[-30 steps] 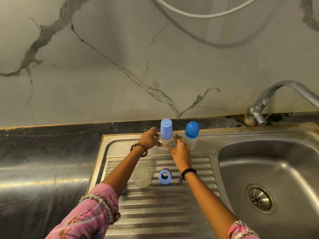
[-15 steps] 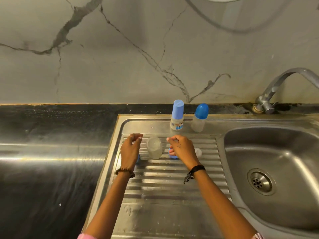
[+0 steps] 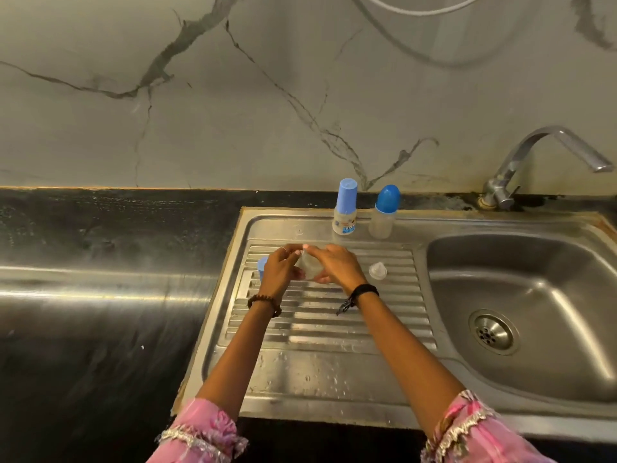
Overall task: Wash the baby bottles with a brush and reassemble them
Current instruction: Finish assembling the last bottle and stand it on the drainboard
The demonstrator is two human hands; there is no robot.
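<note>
Over the ribbed drainboard (image 3: pixel 320 325) both my hands meet on a clear bottle body (image 3: pixel 309 269). My left hand (image 3: pixel 280 269) pinches its top end and my right hand (image 3: pixel 337 265) curls round its right side. A light blue cap (image 3: pixel 262 265) stands just left of my left hand, partly hidden by it. A clear nipple (image 3: pixel 378 271) lies on the ridges to the right of my right hand. Two assembled bottles stand at the back: one with a light blue cap and a printed label (image 3: pixel 345 212), one with a darker blue domed cap (image 3: pixel 384 213).
The sink basin (image 3: pixel 521 309) with its drain (image 3: pixel 493 332) lies to the right, the tap (image 3: pixel 534 162) above its back edge. A dark countertop (image 3: pixel 100 295) stretches to the left. The marble wall rises behind. Water drops sit on the front of the drainboard.
Both hands left the capped bottle at the back, came down to the drainboard and took hold of the clear bottle body, which now lies tilted between them. The camera view dropped lower.
</note>
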